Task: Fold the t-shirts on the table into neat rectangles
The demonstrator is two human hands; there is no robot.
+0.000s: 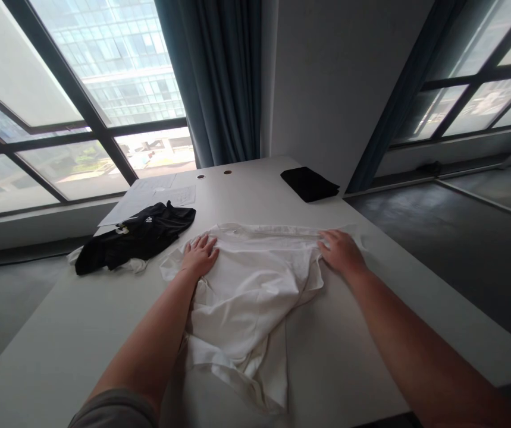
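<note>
A white garment (246, 291), wrinkled and loosely spread, lies on the white table (344, 339). Its far edge runs fairly straight from side to side, while the near part is bunched and narrows toward me. My left hand (200, 255) rests flat on the garment's upper left part with fingers spread. On the upper right, my right hand (341, 251) lies at the garment's far edge, palm down, its fingers apart and pointing left over the cloth.
A crumpled black garment (141, 235) with some white cloth under it lies on the left of the table. Papers (148, 196) lie behind it. A folded black cloth (309, 183) sits at the back right. Windows and a dark curtain (219, 77) stand beyond.
</note>
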